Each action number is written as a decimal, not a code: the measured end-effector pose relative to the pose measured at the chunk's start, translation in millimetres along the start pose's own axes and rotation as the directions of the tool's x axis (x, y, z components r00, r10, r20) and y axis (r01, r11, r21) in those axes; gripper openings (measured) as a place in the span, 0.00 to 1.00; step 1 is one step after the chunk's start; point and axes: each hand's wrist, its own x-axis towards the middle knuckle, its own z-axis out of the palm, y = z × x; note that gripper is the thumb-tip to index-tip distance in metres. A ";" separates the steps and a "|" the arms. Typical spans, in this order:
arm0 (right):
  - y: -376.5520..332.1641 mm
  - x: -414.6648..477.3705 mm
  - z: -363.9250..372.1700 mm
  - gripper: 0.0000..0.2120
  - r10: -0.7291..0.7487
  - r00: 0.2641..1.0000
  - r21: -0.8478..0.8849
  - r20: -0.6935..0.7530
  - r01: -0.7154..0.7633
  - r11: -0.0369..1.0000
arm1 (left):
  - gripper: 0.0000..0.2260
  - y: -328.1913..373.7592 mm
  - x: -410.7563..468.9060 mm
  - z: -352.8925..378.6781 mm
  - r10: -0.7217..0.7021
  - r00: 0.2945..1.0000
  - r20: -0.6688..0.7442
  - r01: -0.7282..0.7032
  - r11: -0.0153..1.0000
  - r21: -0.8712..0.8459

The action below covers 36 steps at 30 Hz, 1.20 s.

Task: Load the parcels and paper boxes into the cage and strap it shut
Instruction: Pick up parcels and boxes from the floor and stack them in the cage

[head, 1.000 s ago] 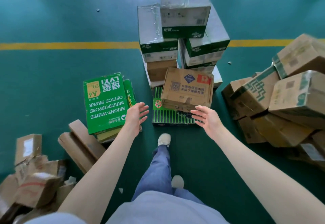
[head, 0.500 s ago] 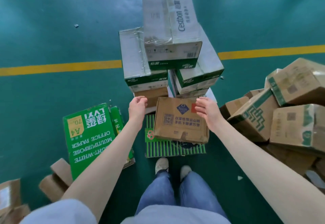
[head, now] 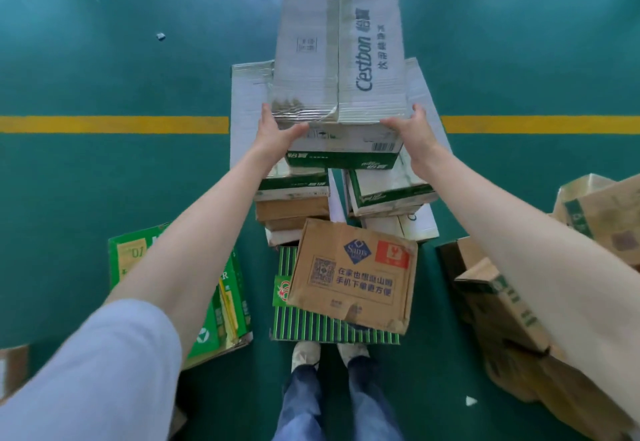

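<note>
Cestbon carton point(head: 337, 56): topmost on the stack of white-and-green cartons point(head: 249, 101), straight ahead, over the yellow line point(head: 104, 124). Now touched at both near corners. Rests square on the two below, with no lift to be seen yet.

Left hand point(head: 277, 131): spread over the near left corner, fingers flat up the side, thumb across the front face. Right hand point(head: 414, 129): mirrored at the near right corner, thumb along the top edge, fingers round the side and mostly hidden. Pressing inward rather than pinching, as far as can be told.

A second ago: both empty and loose-fingered, low over the brown Sam's box point(head: 353, 274). Half a second ago: passing either side of it on the way up. So skips that box (nearest the feet, lying on the striped green box point(head: 332, 328)) in favour of the highest carton. Sensible, judging by the stack: less risk of toppling the rest.

Marks the start of a grasp. Next, probably: lift and carry off. Cage nowhere in view, so likely calls for a turn. Plenty left on the floor: green office-paper box point(head: 221, 302) at left, brown parcels point(head: 502, 295) heaped at right. Strapping a long way off.
</note>
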 end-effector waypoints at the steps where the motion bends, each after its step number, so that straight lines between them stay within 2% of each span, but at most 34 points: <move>1: 3.6 9.2 0.6 0.44 0.017 1.000 0.000 0.005 -0.017 1.000 | 0.47 1.7 6.3 3.4 -0.026 1.000 0.004 0.026 0.999 -0.047; 4: 17.7 17.5 0.7 0.36 0.026 1.000 -0.004 -0.009 -0.026 1.000 | 0.47 -0.2 12.7 13.6 -0.085 0.996 -0.018 0.083 0.990 -0.115; 7: 29.8 19.1 -0.3 0.40 0.015 1.000 -0.015 -0.007 -0.015 1.000 | 0.45 -4.8 13.5 20.6 -0.107 0.994 -0.039 0.100 0.984 -0.148; 9: 34.4 20.8 -2.1 0.37 0.025 0.999 0.010 -0.021 -0.024 1.000 | 0.42 -3.6 12.9 23.2 -0.114 0.991 -0.067 0.100 0.977 -0.187; 13: 33.5 8.3 -2.0 0.31 0.065 0.988 0.142 -0.143 -0.044 0.989 | 0.31 -1.9 -0.2 30.8 -0.147 0.977 -0.154 0.105 0.962 -0.250; 16: 47.0 -11.5 -8.5 0.28 0.113 0.965 0.222 -0.236 -0.060 0.973 | 0.33 -20.7 -31.3 45.7 -0.198 0.958 -0.206 0.154 0.965 -0.211; 18: 61.8 -28.2 -13.9 0.26 0.156 0.953 0.276 -0.260 -0.081 0.958 | 0.34 -40.0 -59.4 53.5 -0.250 0.950 -0.185 0.194 0.941 -0.277; 22: 83.1 -63.5 -23.3 0.31 0.223 0.964 0.317 -0.143 -0.169 0.933 | 0.34 -77.4 -116.8 58.4 -0.355 0.931 -0.085 0.239 0.769 -0.593; 26: 85.4 -92.3 -22.1 0.27 0.215 0.976 0.280 0.021 -0.212 0.936 | 0.24 -93.3 -177.0 63.0 -0.370 0.927 -0.060 0.203 0.628 -0.751; 31: 87.9 -126.8 1.4 0.23 0.247 0.950 0.191 0.191 -0.283 0.940 | 0.19 -117.9 -238.3 50.6 -0.436 0.880 -0.189 0.094 0.549 -0.830; 36: 102.7 -164.0 53.3 0.23 0.302 0.902 -0.026 0.308 -0.309 0.951 | 0.19 -160.0 -313.0 40.7 -0.585 0.754 -0.300 -0.005 0.451 -0.892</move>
